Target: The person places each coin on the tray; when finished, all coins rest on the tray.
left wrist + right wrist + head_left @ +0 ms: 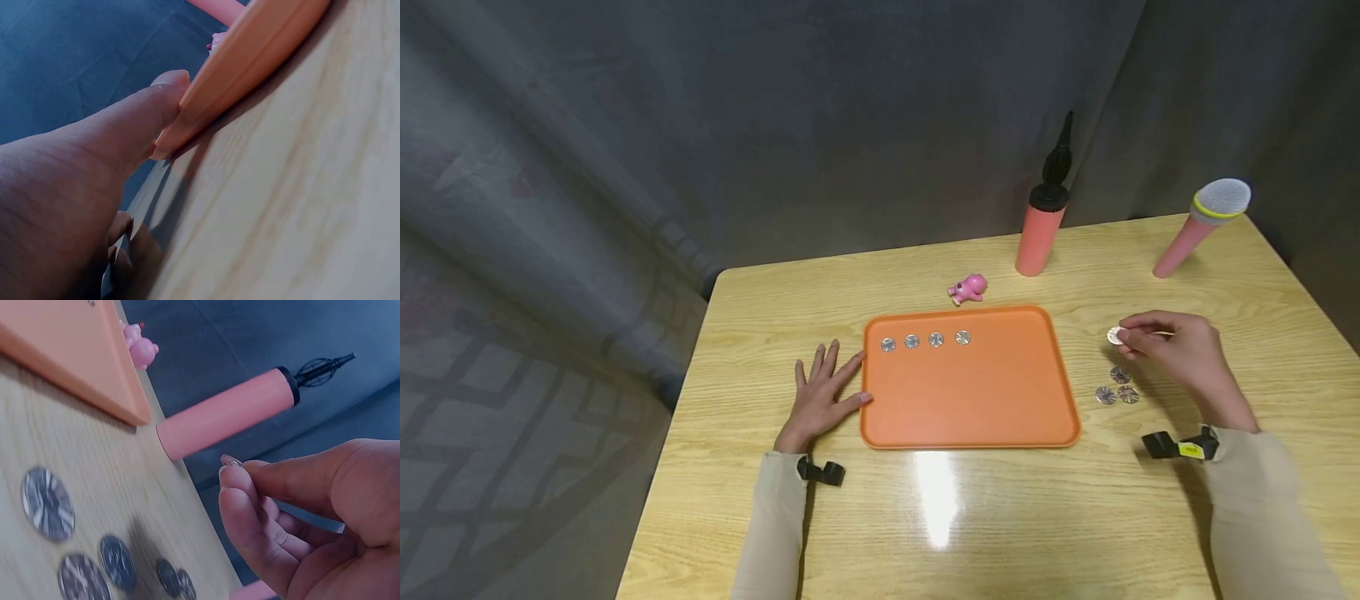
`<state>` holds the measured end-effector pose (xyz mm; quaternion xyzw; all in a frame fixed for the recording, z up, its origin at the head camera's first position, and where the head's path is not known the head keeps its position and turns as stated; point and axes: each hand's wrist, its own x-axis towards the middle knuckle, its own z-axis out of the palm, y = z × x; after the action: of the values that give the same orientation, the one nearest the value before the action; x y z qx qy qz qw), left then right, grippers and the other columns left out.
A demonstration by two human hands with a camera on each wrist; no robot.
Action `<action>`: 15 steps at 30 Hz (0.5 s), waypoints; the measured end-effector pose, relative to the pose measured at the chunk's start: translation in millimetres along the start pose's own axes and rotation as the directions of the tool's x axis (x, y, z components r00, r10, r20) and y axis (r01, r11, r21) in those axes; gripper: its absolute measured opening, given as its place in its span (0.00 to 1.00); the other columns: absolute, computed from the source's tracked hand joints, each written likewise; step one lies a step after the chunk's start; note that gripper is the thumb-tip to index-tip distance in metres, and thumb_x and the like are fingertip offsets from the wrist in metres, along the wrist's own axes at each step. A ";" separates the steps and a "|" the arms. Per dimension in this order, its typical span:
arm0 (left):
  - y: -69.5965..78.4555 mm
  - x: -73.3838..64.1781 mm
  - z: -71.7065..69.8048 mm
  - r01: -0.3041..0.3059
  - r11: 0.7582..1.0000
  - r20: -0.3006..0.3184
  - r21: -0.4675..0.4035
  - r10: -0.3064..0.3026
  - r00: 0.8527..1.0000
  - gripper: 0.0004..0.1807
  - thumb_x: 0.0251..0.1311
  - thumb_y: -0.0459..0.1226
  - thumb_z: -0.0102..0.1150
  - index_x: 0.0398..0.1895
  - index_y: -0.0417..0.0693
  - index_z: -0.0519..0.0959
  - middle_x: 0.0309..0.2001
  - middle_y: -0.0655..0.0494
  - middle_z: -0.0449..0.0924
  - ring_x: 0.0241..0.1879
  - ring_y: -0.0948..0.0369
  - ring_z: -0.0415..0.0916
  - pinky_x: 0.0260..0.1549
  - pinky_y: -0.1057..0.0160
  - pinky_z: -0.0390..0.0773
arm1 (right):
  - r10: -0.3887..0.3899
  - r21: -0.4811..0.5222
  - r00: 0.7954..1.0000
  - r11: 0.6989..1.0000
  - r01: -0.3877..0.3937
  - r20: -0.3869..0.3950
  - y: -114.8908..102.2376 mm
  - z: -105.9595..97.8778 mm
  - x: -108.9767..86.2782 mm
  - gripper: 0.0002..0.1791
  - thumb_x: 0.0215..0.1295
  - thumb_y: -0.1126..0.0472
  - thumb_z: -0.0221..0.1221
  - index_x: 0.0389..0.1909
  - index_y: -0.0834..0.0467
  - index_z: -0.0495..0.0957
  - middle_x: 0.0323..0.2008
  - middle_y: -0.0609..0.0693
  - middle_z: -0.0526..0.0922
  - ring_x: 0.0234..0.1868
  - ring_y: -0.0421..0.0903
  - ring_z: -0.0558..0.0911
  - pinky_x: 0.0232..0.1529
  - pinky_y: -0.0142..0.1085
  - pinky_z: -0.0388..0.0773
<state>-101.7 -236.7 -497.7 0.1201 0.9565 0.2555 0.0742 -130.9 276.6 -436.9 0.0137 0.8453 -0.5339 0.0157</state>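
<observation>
An orange tray (970, 400) lies on the wooden table, with a row of several silver coins (936, 339) along its far side. My left hand (820, 407) rests spread out at the tray's left edge, thumb and index fingertip at the rim; in the left wrist view the thumb (134, 115) touches the rim's outer side. To the right of the tray, my right hand (1180, 350) pinches a silver coin (232, 461) between thumb and fingertips, raised above the table. Several more silver coins (1106, 395) lie flat on the wood close below that hand.
Behind the tray lies a small pink toy figure (968, 288). A pink hand pump (1039, 237) with a black nozzle stands upright at the back, and a pink toy microphone (1187, 242) stands farther right. Dark curtains (880, 125) hang behind the table.
</observation>
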 end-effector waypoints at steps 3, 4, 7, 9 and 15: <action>-0.3 0.1 0.2 0.002 1.000 0.000 -0.003 -0.002 1.000 0.40 0.64 0.60 0.57 0.78 0.71 0.57 0.83 0.48 0.36 0.82 0.46 0.27 0.73 0.30 0.22 | -0.010 0.015 1.000 1.000 0.010 0.012 -2.4 6.0 4.3 0.15 0.69 0.67 0.60 0.46 0.78 0.76 0.24 0.25 0.84 0.25 0.27 0.85 0.29 0.25 0.83; -0.4 0.2 0.2 0.001 1.000 0.000 -0.004 -0.001 1.000 0.40 0.64 0.60 0.57 0.78 0.71 0.57 0.83 0.49 0.36 0.82 0.46 0.27 0.73 0.30 0.22 | -0.012 0.024 1.000 1.000 0.012 0.017 -2.8 7.9 5.9 0.15 0.69 0.67 0.60 0.46 0.78 0.76 0.24 0.26 0.84 0.25 0.28 0.85 0.29 0.25 0.83; -0.6 0.4 0.4 0.001 1.000 -0.001 -0.009 -0.001 1.000 0.40 0.64 0.60 0.57 0.78 0.71 0.57 0.83 0.49 0.36 0.82 0.45 0.27 0.73 0.30 0.22 | -0.011 0.068 0.999 0.998 0.009 0.034 -3.7 13.5 10.8 0.14 0.68 0.68 0.61 0.45 0.77 0.77 0.25 0.28 0.85 0.25 0.29 0.86 0.29 0.26 0.84; -0.7 0.5 0.4 -0.001 1.000 -0.004 -0.008 0.001 1.000 0.40 0.64 0.60 0.57 0.78 0.71 0.57 0.83 0.48 0.37 0.82 0.45 0.27 0.72 0.30 0.23 | -0.004 0.100 0.999 0.995 -0.001 0.044 -4.6 17.2 14.1 0.13 0.67 0.69 0.61 0.45 0.76 0.77 0.25 0.30 0.86 0.26 0.30 0.86 0.30 0.27 0.84; 0.4 0.4 0.6 -0.005 1.000 -0.008 -0.007 0.005 1.000 0.40 0.64 0.59 0.58 0.78 0.70 0.57 0.83 0.47 0.38 0.82 0.45 0.28 0.72 0.29 0.23 | 0.013 0.102 0.996 0.995 -0.021 0.084 -10.0 29.0 21.1 0.17 0.69 0.66 0.61 0.49 0.78 0.76 0.25 0.31 0.87 0.26 0.31 0.87 0.32 0.27 0.85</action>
<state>-101.9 -236.0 -498.0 0.1212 0.9555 0.2597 0.0699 -152.0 246.3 -441.1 -0.0006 0.8151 -0.5768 0.0549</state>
